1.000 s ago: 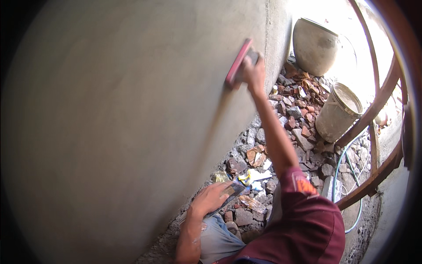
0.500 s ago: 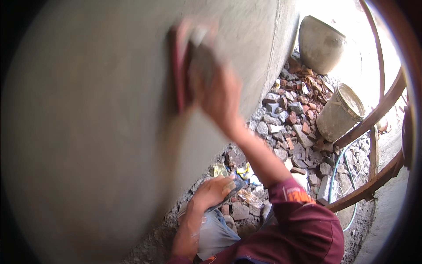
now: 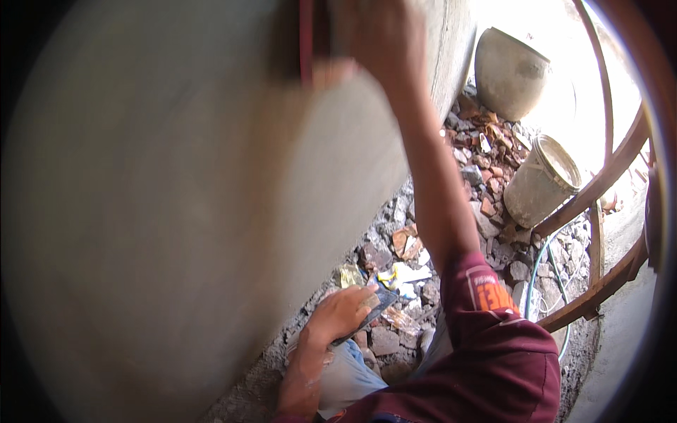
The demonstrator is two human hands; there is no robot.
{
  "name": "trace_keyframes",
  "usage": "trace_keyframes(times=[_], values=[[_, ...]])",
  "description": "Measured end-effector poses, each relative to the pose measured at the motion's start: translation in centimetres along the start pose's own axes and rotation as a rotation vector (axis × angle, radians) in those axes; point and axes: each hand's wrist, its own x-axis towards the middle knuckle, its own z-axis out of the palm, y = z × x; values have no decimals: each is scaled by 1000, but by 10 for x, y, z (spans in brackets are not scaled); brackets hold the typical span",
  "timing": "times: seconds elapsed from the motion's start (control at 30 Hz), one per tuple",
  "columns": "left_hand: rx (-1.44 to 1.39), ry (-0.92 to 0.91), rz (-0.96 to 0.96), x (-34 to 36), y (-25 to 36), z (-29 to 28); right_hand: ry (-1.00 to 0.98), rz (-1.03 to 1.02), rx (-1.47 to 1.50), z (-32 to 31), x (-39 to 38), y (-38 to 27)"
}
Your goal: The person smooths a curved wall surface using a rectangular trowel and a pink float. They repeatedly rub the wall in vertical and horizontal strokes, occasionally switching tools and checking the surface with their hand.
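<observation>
A grey plastered wall (image 3: 155, 183) fills the left side. Near the top of it, my right hand (image 3: 389, 39) is closed on a red-edged plastering float (image 3: 306, 42), blurred by motion and partly cut off by the upper edge. The float lies against or very close to the wall. Lower down, by my knee, my left hand (image 3: 337, 314) is wrapped round the pale handle of a dark flat trowel (image 3: 381, 304), held away from the wall.
Rubble (image 3: 493, 169) of broken stone and brick runs along the wall's foot, with crumpled wrappers (image 3: 403, 273) on it. To the right stand a dirty bucket (image 3: 527, 190) and a larger rounded tub (image 3: 509, 76). Wooden poles (image 3: 596, 299) and a thin hose (image 3: 536, 264) lie beyond.
My right hand and the float have slid up the wall, and the right arm is stretched further. My left hand with the trowel has stayed nearly in place.
</observation>
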Motion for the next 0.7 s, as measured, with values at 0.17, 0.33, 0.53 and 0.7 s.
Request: trace_keyframes(times=[0.17, 0.33, 0.53, 0.7], values=[[-6, -48, -5, 4, -20, 2, -119, 245, 277, -10, -85, -19], [45, 4, -91, -4, -26, -12, -30, 622, 281, 5, 50, 28], [53, 9, -38, 9, -18, -9, 9, 113, 273, 7, -127, 3], [7, 32, -60, -8, -10, -5, -154, 878, 289, 1, -51, 75]])
